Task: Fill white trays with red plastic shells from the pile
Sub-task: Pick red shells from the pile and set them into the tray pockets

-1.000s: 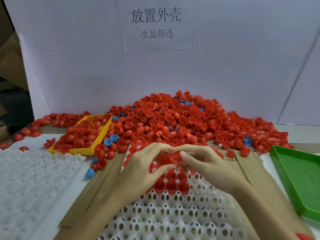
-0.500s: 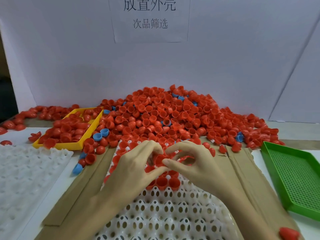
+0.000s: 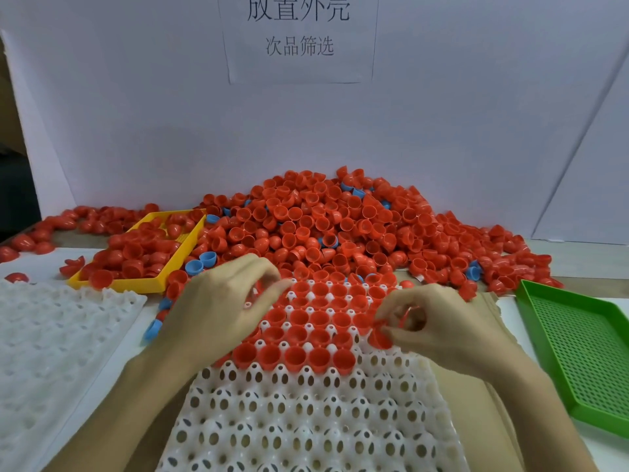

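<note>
A big pile of red shells [image 3: 326, 229] lies against the white back wall, with a few blue ones mixed in. A white tray [image 3: 306, 420] with holed cups lies in front of me; its far rows hold several red shells [image 3: 316, 318], its near rows are bare. My left hand [image 3: 218, 311] hovers over the tray's left edge with curved fingers, and I see nothing in it. My right hand [image 3: 439, 328] pinches a red shell [image 3: 381, 337] at the tray's right edge.
A second white tray [image 3: 51, 352] lies at the left. A yellow tray [image 3: 153, 284] with red shells stands behind it. A green mesh tray [image 3: 585, 352] sits at the right. Brown cardboard lies under the front tray. A paper sign hangs on the wall.
My hands were together over the tray's middle; they have parted, the left to the left edge, the right to the right edge with a shell. The filled rows show between them.
</note>
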### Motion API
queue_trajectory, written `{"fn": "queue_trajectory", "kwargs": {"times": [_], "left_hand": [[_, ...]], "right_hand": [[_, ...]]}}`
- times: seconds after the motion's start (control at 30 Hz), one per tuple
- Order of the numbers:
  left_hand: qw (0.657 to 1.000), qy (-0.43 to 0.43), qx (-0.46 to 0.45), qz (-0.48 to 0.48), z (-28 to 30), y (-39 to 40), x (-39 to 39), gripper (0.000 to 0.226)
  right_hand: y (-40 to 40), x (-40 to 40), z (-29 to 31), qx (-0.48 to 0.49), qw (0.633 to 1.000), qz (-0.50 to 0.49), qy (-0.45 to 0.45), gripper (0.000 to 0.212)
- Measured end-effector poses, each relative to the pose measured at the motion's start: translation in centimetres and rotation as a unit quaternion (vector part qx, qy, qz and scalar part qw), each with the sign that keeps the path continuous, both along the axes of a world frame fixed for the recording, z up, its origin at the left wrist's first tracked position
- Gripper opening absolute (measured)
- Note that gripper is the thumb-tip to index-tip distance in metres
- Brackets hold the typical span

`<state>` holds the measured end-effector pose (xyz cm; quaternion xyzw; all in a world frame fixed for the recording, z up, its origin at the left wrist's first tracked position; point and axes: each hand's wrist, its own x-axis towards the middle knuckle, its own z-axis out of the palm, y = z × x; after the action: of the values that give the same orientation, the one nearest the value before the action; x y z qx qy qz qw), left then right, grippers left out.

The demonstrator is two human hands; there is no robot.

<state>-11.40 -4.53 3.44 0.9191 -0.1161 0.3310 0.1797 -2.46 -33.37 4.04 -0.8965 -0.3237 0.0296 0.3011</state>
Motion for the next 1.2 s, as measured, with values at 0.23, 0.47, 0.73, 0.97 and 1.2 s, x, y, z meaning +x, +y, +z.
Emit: {"fn": "queue_trajectory", "kwargs": {"times": [0.23,0.47,0.73,0.97,1.2], "left_hand": [[0.999,0.02,0.029,0.039,-0.2,2.3,0.4,0.036],[0.998,0.026,0.055,0.028,-0.6,2.2,0.5,0.036],[0.997,0.053,0.045,0.031,-0.8,2.1,0.6,0.022],[0.997,0.059,0.036,0.035,-0.6,2.3,0.5,0.021],[0.997,0.067,0.037,0.021,-0.6,2.0,0.4,0.029]], "right_hand": [[1.2,-0.9,-1.4,-0.096,0.995,0.025,0.026,0.014],[2.2,-0.8,-2.7,-0.096,0.995,0.009,0.027,0.017],[0.3,0.6,-1.2,0.007,0.996,0.066,0.056,0.008],[-3.3,6.1,-4.5,0.096,0.964,-0.209,-0.135,0.027],[-2.1,7.7,-7.9,0.048,0.982,-0.14,-0.121,0.035]]}}
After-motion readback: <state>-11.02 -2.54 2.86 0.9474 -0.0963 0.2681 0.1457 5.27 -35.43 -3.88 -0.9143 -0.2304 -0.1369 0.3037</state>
